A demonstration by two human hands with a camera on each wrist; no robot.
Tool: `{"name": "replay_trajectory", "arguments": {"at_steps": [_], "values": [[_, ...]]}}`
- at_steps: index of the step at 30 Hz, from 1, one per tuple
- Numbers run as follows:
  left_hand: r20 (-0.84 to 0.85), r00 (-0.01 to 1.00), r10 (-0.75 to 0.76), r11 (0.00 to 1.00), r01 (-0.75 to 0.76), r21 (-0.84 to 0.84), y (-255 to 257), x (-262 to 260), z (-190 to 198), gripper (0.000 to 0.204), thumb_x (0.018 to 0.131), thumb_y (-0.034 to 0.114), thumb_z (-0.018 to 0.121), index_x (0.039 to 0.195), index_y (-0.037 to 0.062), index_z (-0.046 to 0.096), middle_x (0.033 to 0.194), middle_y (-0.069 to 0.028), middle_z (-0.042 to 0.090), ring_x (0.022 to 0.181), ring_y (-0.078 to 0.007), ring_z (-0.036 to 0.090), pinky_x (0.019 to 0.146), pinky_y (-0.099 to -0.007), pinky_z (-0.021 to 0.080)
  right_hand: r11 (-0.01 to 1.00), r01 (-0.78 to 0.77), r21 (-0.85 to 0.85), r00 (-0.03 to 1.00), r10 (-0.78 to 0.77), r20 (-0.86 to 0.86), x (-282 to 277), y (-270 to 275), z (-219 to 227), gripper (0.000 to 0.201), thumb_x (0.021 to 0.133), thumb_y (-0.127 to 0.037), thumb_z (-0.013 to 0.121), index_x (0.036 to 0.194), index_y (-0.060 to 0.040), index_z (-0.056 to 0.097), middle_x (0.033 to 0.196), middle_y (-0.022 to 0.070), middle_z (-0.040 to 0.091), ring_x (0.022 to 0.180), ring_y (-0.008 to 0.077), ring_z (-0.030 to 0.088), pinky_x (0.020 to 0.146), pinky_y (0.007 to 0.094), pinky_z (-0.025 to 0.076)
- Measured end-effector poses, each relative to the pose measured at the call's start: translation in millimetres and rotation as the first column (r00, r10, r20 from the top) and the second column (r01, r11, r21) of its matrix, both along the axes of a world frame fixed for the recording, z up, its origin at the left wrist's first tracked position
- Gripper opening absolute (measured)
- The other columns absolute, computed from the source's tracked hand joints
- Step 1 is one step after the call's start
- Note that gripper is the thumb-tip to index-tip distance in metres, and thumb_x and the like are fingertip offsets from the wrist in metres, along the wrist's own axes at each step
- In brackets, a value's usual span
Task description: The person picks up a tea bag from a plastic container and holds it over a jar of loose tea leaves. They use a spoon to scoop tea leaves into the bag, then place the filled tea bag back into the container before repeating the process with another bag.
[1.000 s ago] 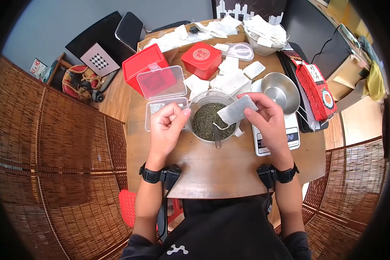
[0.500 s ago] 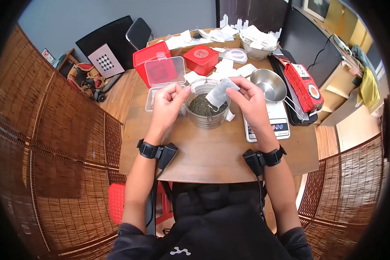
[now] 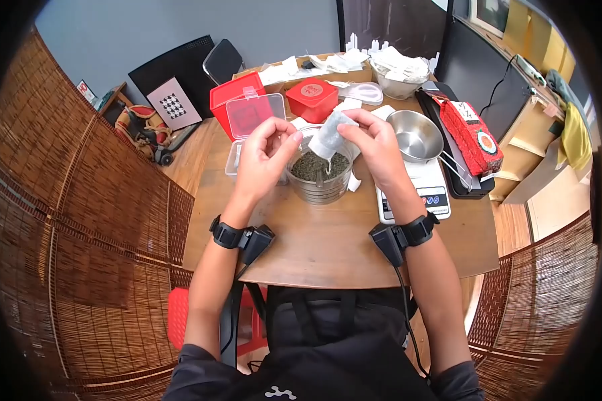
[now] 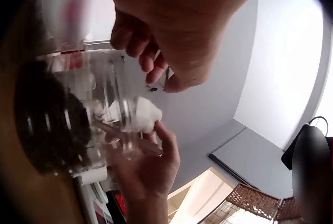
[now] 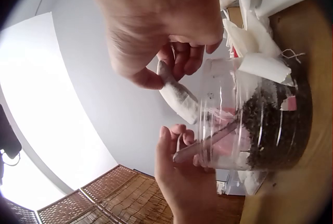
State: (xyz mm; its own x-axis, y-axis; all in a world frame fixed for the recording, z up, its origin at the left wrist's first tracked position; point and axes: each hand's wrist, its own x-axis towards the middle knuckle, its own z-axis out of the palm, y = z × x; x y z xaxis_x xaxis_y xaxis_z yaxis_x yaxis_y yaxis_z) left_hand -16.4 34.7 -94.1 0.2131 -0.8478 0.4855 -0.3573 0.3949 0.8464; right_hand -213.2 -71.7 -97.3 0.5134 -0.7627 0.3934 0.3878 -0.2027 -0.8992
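Observation:
Over a clear plastic jar, my right hand pinches a white tea bag between thumb and fingers. The bag is tilted, its lower end overlapping the jar's mouth in the head view, and a white string hangs from it. Dark dried tea leaves lie in the jar, with a spoon leaning against the rim. My left hand is raised at the jar's left side, fingers curled and thumb near the forefinger. Nothing shows in its grasp.
Right of the jar, a steel pot stands by a white kitchen scale; a red pouch lies beyond. Behind are a red box, an open-lidded clear box and a bowl of white bags.
My right hand has turned the tea bag from nearly level to steeply tilted, lower end down. My left thumb and forefinger have loosened slightly. The head view has shifted, showing more of the room's back.

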Motion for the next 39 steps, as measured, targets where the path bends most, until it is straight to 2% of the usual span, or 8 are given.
{"name": "replay_trajectory", "arguments": {"at_steps": [3,7,10,20,22,29,35,39], "values": [[0.258,0.965,-0.041,0.986,-0.002,0.165,-11,2,30,0.021,0.101,0.023,0.069,0.103,0.0021,0.068,0.089,0.0057,0.061,0.078,-0.0017,0.051,0.067,-0.0202,0.040,0.999,-0.031,-0.023,0.999,0.030,-0.022,-7,4,-8,0.026,0.094,-0.014,0.073,0.115,0.0017,0.071,0.100,0.0027,0.072,0.089,0.0072,0.064,0.079,0.0248,0.051],[0.214,0.915,-0.341,0.884,0.235,0.403,-30,2,64,0.024,0.100,0.026,0.071,0.110,0.0039,0.068,0.094,0.0052,0.065,0.081,-0.0013,0.055,0.067,-0.0201,0.042,0.997,0.011,-0.081,0.996,-0.018,-0.084,-9,6,-12,0.026,0.093,-0.015,0.074,0.113,0.0007,0.072,0.099,0.0016,0.072,0.090,0.0076,0.061,0.080,0.0258,0.049],[0.131,0.870,-0.476,0.833,0.399,0.383,-38,-5,73,0.024,0.100,0.025,0.072,0.112,0.0052,0.068,0.095,0.0052,0.067,0.080,-0.0005,0.056,0.065,-0.0187,0.042,0.987,0.048,-0.155,0.995,-0.060,-0.074,-9,8,-10,0.025,0.092,-0.014,0.074,0.112,-0.0005,0.071,0.098,0.0003,0.071,0.090,0.0077,0.060,0.083,0.0266,0.047],[0.071,0.861,-0.503,0.775,0.413,0.478,-41,-11,67,0.016,0.100,0.018,0.071,0.109,0.0050,0.066,0.090,0.0058,0.065,0.075,0.0002,0.055,0.064,-0.0180,0.044,0.999,0.053,-0.001,0.997,-0.053,0.053,-12,7,-11,0.026,0.090,-0.009,0.076,0.112,-0.0021,0.064,0.102,0.0030,0.071,0.092,0.0073,0.061,0.084,0.0255,0.046],[0.240,0.847,-0.474,0.828,0.336,0.450,-43,-12,65,0.013,0.099,0.015,0.071,0.103,0.0038,0.066,0.086,0.0065,0.063,0.075,0.0008,0.054,0.064,-0.0183,0.045,0.998,0.050,0.041,0.996,-0.053,0.073,-14,9,-9,0.029,0.090,-0.008,0.077,0.113,-0.0023,0.061,0.102,0.0039,0.070,0.092,0.0075,0.061,0.084,0.0252,0.047],[0.347,0.845,-0.407,0.858,0.223,0.463,-40,-12,78,0.012,0.098,0.013,0.073,0.098,0.0022,0.067,0.081,0.0067,0.062,0.074,-0.0001,0.055,0.068,-0.0194,0.047,0.996,0.056,0.073,0.984,-0.068,0.163,-9,12,-9,0.037,0.088,-0.005,0.081,0.113,-0.0045,0.055,0.101,0.0040,0.070,0.091,0.0076,0.060,0.081,0.0248,0.047],[0.245,0.876,-0.416,0.847,0.275,0.455,-36,-4,84,0.026,0.098,0.013,0.073,0.119,0.0007,0.065,0.100,0.0019,0.067,0.089,-0.0047,0.062,0.080,-0.0221,0.052,0.996,0.085,0.037,0.989,-0.089,0.122,-12,13,-5,0.031,0.088,-0.006,0.083,0.109,-0.0038,0.060,0.099,0.0033,0.070,0.090,0.0073,0.061,0.080,0.0240,0.047],[0.194,0.883,-0.428,0.834,0.303,0.461,-36,-6,85,0.026,0.098,0.013,0.073,0.119,0.0003,0.065,0.101,0.0014,0.068,0.090,-0.0056,0.063,0.082,-0.0224,0.052,0.995,0.094,-0.025,0.994,-0.093,0.066,-13,15,-4,0.030,0.087,-0.006,0.083,0.109,-0.0027,0.064,0.101,0.0025,0.071,0.091,0.0071,0.062,0.080,0.0236,0.047]]}}
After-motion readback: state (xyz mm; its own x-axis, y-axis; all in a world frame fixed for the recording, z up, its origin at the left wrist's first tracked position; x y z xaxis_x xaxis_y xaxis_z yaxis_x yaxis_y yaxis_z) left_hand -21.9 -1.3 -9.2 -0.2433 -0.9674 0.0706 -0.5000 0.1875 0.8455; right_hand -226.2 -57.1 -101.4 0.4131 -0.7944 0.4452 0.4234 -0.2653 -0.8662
